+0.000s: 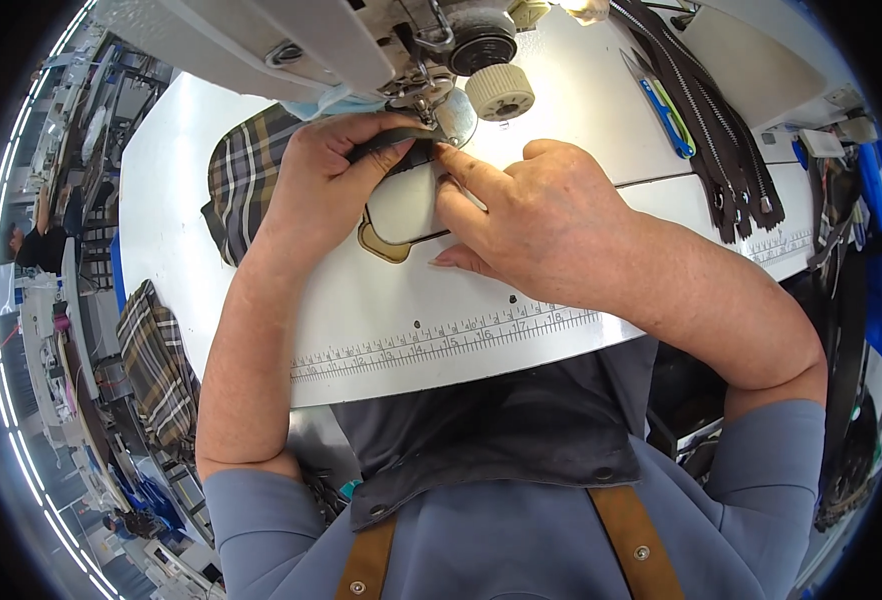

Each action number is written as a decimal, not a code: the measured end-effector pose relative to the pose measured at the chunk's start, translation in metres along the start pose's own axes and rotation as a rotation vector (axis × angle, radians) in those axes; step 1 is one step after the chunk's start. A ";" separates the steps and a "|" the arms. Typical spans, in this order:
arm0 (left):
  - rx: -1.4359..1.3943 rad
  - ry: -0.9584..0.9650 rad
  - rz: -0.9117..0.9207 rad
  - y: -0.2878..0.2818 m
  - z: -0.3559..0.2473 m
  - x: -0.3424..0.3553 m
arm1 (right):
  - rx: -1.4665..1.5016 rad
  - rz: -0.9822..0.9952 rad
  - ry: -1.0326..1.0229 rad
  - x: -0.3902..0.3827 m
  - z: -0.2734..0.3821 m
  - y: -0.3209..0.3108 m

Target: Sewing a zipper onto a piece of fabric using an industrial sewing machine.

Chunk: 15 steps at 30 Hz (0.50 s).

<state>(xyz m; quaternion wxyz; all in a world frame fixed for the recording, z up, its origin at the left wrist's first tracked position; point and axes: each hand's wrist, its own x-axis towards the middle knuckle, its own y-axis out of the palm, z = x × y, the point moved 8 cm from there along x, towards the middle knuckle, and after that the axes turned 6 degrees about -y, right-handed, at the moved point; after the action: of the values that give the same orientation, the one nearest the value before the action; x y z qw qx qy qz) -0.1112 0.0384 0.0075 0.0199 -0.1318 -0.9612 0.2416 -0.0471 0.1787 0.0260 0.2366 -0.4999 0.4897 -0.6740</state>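
Observation:
My left hand [326,185] is closed, thumb and forefinger pinching a dark strip [386,140] beside the presser foot [426,108] of a sewing machine. To its left, brown plaid fabric [246,180] lies on the machine table, partly under the hand. My right hand [546,215] rests on the other side of the needle area. Its forefinger reaches to the strip's right end, while the thumb stands apart lower down. Between the hands, a tan rounded corner [386,243] shows at the edge of a machine bed plate. The needle tip is hard to make out.
Dark zippers [716,120] with metal teeth lie at the right, beside blue-and-green-handled thread snips [669,115]. A ruler scale [451,338] runs along the table's front edge. The machine head [281,40] overhangs the work. More plaid fabric [156,360] hangs at the left.

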 end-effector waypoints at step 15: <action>0.701 0.406 -0.072 0.021 -0.037 -0.024 | 0.003 -0.027 0.007 0.001 0.002 -0.001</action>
<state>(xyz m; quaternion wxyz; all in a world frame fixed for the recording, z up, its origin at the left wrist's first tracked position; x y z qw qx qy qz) -0.0790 0.0666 0.0310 0.2616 -0.1283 -0.8011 0.5227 -0.0451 0.1777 0.0276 0.2265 -0.5039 0.4825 -0.6797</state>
